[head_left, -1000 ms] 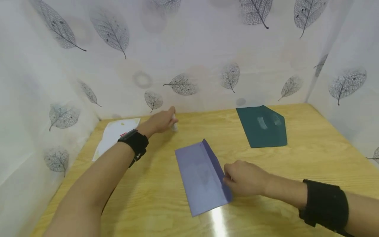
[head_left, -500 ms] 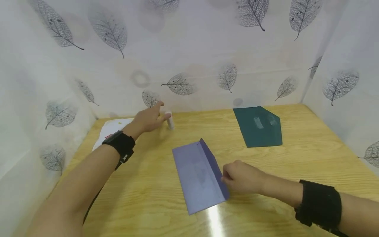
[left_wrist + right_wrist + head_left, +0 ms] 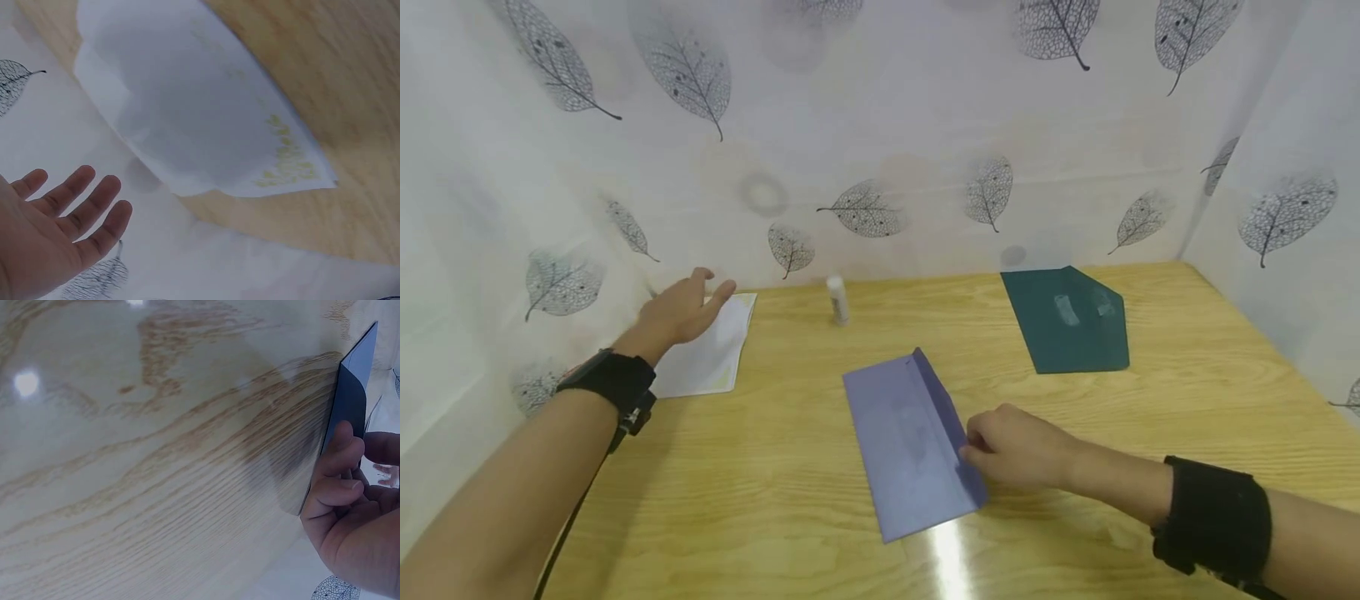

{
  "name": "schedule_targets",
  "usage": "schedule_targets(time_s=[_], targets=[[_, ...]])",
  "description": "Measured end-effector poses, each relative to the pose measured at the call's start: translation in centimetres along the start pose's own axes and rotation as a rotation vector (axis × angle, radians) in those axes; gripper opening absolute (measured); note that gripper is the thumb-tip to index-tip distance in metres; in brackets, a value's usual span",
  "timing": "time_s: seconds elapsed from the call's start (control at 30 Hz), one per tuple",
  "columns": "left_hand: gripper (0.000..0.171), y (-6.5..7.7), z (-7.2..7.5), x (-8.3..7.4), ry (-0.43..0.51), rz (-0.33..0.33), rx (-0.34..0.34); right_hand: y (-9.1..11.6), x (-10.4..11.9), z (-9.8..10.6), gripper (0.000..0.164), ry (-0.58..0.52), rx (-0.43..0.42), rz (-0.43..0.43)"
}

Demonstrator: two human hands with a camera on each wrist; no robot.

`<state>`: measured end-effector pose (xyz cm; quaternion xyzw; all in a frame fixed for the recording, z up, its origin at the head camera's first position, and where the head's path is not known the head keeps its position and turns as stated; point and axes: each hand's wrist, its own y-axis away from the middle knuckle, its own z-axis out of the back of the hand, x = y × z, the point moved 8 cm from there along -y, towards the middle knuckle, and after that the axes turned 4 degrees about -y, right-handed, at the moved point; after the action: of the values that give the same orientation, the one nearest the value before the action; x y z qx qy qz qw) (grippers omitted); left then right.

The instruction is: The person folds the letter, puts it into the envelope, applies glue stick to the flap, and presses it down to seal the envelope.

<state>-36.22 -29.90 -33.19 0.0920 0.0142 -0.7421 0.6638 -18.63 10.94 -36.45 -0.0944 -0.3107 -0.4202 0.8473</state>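
A purple envelope [image 3: 910,450] lies in the middle of the table, its long flap raised along the right side. My right hand [image 3: 1022,447] pinches that flap; in the right wrist view the curled fingers [image 3: 340,465] and thumb hold its edge. My left hand [image 3: 677,312] is over the white paper [image 3: 700,367] at the back left, fingers spread and holding nothing. Yellow leafy print marks a corner of the paper [image 3: 284,153] in the left wrist view, with the hand apart from it. A white glue stick [image 3: 838,300] stands upright near the back edge.
A dark green envelope [image 3: 1067,325] with clear patches on it lies at the back right. Leaf-printed white curtains [image 3: 910,125] enclose the wooden table [image 3: 775,483] at the back and both sides.
My left hand has let go of the glue stick, leaving it standing, and moved left over the white paper. The right hand keeps its pinch on the envelope flap.
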Motion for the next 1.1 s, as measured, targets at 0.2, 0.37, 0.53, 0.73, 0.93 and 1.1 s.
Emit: schedule_targets(time_s=[0.2, 0.37, 0.53, 0.73, 0.93, 1.1], targets=[[0.115, 1.4, -2.4, 6.4, -0.010, 0.218, 0.125, -0.2, -0.4, 0.0, 0.032, 0.020, -0.006, -0.029], [0.125, 2.3, -3.8, 8.8, -0.027, 0.315, 0.188, -0.3, -0.5, 0.1, 0.032, 0.025, -0.003, -0.041], [0.123, 2.1, -3.8, 8.7, -0.037, 0.295, 0.148, -0.4, -0.4, 0.2, 0.031, 0.019, 0.000, -0.042], [0.128, 2.2, -4.3, 8.3, -0.067, 0.321, 0.173, -0.4, -0.3, 0.0, 0.028, 0.013, -0.009, -0.014], [0.130, 2.2, -4.7, 8.4, -0.077, 0.307, 0.171, -0.3, -0.4, -0.4, 0.026, -0.017, -0.002, -0.001], [0.124, 2.1, -4.6, 8.2, -0.065, 0.308, 0.157, -0.2, -0.5, -0.4, 0.029, -0.030, -0.007, -0.007]])
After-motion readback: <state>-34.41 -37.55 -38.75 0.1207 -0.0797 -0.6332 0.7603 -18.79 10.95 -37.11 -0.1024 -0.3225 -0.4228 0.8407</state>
